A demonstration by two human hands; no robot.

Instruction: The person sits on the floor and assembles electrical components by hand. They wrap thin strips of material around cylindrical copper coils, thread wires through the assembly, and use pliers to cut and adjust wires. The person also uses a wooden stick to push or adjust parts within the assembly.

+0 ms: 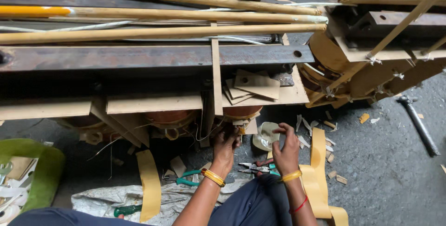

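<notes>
My left hand (226,143) reaches up under the frame of a large coil assembly (176,114) and grips thin wires and a small card piece at its lower edge. My right hand (284,148) pinches a strip coming off a pale roll of tape (265,135), which sits on the floor just left of it. Both wrists wear yellow bangles, and the right also has a red thread. Copper-coloured windings (168,116) show under cardboard sheets (153,103).
Pliers with teal handles (188,177) and a second plier (255,166) lie by my knees. A hammer (419,124) lies on the concrete at right. Yellow insulation strips (149,184), a green-handled screwdriver (127,209), a green tub (44,170) and long tubes (162,14) surround me.
</notes>
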